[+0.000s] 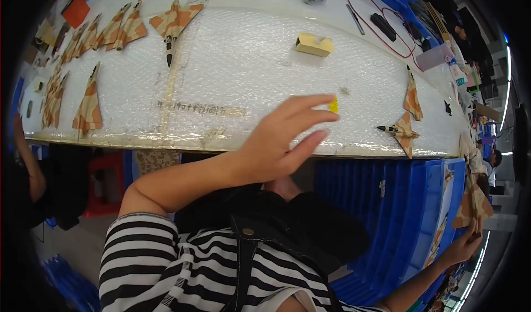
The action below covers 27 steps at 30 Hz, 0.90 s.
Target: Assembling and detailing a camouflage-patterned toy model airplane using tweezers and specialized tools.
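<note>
My left hand hovers over the front part of the bubble-wrapped table, its fingers stretched and apart with nothing in them. Right by its fingertips is a small yellow piece; whether they touch I cannot tell. Out at the far right, my right hand grips a tan and orange camouflage model jet by one end, beside the blue crates and off the table. Two similar model jets lie at the table's right end, one pale-nosed jet and one with a black nose.
Several camouflage model jets lie along the left side, another jet nearer the middle. A yellow block sits behind my left hand. Stacked blue crates stand below the table. At the back are a red cable and a pen.
</note>
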Motion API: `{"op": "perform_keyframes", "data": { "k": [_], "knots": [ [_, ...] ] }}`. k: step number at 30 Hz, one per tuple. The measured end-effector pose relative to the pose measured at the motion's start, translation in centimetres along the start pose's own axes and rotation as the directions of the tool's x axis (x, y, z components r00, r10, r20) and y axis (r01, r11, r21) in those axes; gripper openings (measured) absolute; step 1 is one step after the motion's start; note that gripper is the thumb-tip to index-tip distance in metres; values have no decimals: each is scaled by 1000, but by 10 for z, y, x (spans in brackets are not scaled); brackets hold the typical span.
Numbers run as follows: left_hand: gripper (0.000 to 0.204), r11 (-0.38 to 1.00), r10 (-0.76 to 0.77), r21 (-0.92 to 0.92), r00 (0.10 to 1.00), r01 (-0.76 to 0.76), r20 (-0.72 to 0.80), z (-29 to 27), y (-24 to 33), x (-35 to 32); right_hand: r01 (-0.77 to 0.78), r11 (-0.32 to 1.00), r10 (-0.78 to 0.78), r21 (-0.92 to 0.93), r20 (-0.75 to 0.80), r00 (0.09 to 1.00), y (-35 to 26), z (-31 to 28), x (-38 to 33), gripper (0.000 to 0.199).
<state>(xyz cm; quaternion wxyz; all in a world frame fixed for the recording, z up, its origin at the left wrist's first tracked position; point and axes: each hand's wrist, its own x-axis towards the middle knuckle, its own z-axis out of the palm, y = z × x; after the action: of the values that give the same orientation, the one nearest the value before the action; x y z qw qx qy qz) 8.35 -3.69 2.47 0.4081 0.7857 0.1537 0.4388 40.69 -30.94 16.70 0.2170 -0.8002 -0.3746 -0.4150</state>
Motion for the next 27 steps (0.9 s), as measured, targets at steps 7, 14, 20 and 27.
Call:
{"op": "perform_keyframes", "data": {
  "k": [7, 14, 20, 27],
  "knots": [
    [35, 418, -344, -794, 886, 441, 311, 44, 19, 0, 281, 753, -290, 595, -84, 953, -170, 56, -84, 28],
    [29, 377, -621, -854, 782, 359, 55, -15, 12, -7, 163, 320, -573, 933, 54, 818, -241, 78, -129, 44],
    [23, 330, -626, -874, 775, 358, 82, -29, -14, -9, -193, 380, -207, 905, 287, 935, -247, 110, -86, 24],
    [19, 241, -493, -899, 844, 366, 212, -23, -25, -16, -495, 348, -148, 796, 568, 810, -314, 162, -44, 10]
  ]
}}
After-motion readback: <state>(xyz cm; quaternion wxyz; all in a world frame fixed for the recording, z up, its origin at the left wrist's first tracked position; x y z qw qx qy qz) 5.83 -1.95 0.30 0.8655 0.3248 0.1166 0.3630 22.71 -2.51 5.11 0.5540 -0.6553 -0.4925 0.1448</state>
